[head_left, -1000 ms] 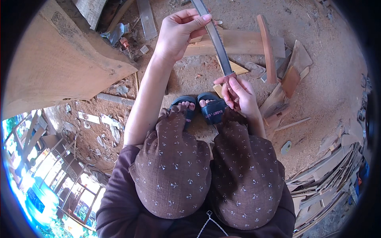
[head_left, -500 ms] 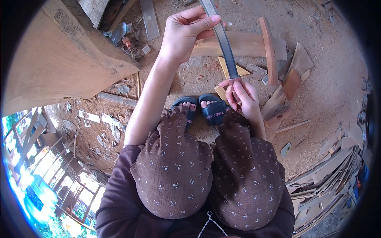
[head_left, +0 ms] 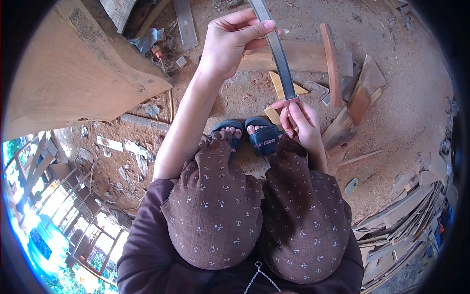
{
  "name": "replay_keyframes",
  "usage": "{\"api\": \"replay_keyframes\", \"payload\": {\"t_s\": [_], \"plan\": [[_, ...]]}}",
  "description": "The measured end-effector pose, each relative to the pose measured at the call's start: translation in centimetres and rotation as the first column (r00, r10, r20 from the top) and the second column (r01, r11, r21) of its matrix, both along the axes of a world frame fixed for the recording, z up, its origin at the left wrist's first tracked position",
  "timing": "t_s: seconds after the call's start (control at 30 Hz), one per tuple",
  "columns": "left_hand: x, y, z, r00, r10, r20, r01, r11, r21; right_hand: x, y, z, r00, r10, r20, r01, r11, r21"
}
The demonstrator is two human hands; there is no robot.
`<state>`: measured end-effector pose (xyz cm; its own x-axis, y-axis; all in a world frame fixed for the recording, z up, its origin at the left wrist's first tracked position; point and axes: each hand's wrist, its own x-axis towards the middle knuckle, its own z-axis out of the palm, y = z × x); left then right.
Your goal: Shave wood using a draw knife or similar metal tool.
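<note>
A long, narrow grey blade [head_left: 280,56] with a dark edge slants across the upper middle, its top end cut off by the picture's edge. My left hand [head_left: 230,41] pinches it high up, thumb on the flat face and fingers behind. My right hand [head_left: 301,120] grips the short reddish-brown handle [head_left: 292,100] at its lower end, fingers curled. Below my hands are my knees in brown patterned cloth [head_left: 210,215] and my feet in black slide sandals [head_left: 264,142] on the dirt ground.
A big tan wooden slab [head_left: 78,73] fills the upper left. Wood offcuts [head_left: 362,103] and a curved reddish board [head_left: 333,63] lie ahead and right, a heap of thin strips [head_left: 401,225] at lower right. Scraps litter the ground left; bright railings [head_left: 68,210] show at lower left.
Both my hands and the blade have shifted slightly right and down from a second ago, mostly in the first half second. The grip looks the same.
</note>
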<state>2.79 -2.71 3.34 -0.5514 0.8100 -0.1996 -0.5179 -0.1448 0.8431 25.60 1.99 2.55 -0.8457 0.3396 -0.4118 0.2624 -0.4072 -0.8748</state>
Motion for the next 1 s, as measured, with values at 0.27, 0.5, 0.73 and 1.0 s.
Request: {"api": "replay_keyframes", "payload": {"t_s": [0.27,0.5,0.73,1.0], "plan": [[0.3,0.0,0.5,0.999,0.032,-0.028,-0.031,0.999,0.039,0.0,0.0,0.0,1.000,0.004,0.015,-0.004,1.000,-0.004],[0.1,-0.5,0.7,0.998,0.023,-0.056,-0.020,0.999,0.043,-0.3,-0.5,-0.1,1.000,-0.010,0.023,0.009,1.000,0.027],[-1.1,-0.1,1.6,0.587,-0.096,-0.804,-0.103,0.976,-0.192,-0.1,0.3,-2.6,0.983,-0.165,0.073,0.109,0.865,0.491],[-2.6,-0.9,-3.9,0.177,-0.518,-0.837,-0.183,0.818,-0.545,0.8,0.8,-5.5,0.971,-0.207,0.122,0.174,0.956,0.238]]}}
